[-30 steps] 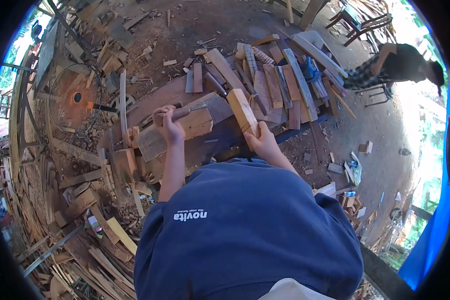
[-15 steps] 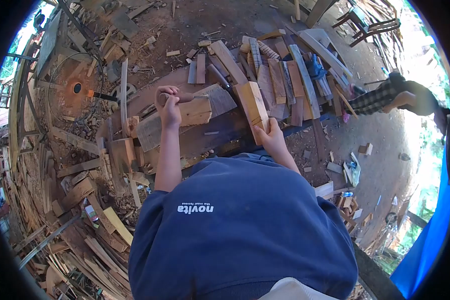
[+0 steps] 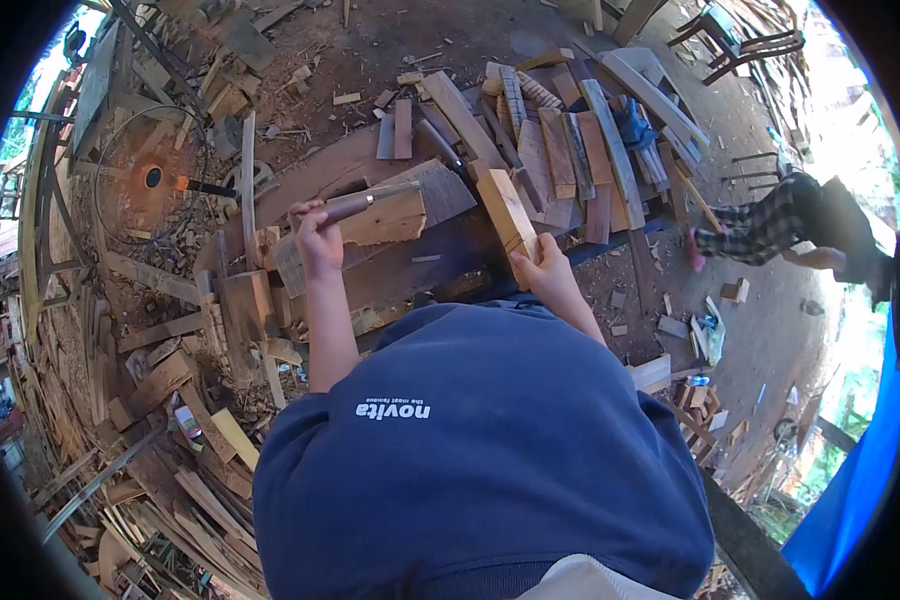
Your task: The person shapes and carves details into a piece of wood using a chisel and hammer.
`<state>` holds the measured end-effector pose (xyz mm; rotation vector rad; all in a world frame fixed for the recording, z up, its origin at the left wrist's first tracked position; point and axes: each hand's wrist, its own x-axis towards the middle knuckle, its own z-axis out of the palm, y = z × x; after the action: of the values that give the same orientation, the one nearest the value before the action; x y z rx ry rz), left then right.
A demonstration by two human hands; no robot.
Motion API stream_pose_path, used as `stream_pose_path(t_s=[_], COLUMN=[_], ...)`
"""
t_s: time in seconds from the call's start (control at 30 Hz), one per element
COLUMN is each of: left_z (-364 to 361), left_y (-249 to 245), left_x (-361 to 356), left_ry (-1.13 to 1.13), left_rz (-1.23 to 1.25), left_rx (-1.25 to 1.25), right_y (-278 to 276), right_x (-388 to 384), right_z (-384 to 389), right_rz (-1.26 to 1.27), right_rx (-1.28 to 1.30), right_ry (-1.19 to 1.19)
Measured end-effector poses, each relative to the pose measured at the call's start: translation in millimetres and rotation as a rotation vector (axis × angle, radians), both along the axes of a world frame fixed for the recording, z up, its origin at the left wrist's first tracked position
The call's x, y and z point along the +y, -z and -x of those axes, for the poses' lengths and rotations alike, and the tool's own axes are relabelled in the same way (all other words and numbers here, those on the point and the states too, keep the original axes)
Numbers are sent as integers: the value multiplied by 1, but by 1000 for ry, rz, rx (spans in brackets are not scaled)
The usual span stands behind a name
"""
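Over the wood-strewn surface [image 3: 390, 275], clenched a chisel-like tool [image 3: 346, 208] in left fingers [image 3: 306, 210] and, apart, a block [image 3: 507, 212] in right fingers [image 3: 547, 250].

At ten o'clock the left hand [image 3: 317, 241] grips a chisel [image 3: 349, 206]; at two, the right hand [image 3: 543, 268] holds a wooden block [image 3: 507, 212].

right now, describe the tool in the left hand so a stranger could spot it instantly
Find the wooden bench beyond the blue shirt, then the left hand at its left side. That hand grips a brown-handled tool with a metal blade. A dark-handled tool lies among the boards; this one is held.
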<state>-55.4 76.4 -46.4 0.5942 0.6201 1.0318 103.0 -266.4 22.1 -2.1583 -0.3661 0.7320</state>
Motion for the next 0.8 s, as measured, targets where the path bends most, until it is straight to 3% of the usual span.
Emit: stream_pose_path(t_s=[0.07, 0.23, 0.43, 0.7, 0.8], left_z=[20, 54, 56, -37, -75], left_y=[40, 59, 35, -53, -52], left_x=[9, -10, -19, -25, -17], left_ry=[-106, -342, -542, -321, -223], left_rz=[127, 474, 390, -80, -229], left_rx=[-38, -104, -51, -60, -19], right_y=[-4, 0, -2, 7, 1], right_x=[1, 2, 3, 3, 1], right_z=[2, 3, 2, 5, 6], right_rz=[8, 35, 47, 81, 65], right_rx=[13, 20, 41, 55, 87], right_ry=[-5, -31, -48, -74, -65])
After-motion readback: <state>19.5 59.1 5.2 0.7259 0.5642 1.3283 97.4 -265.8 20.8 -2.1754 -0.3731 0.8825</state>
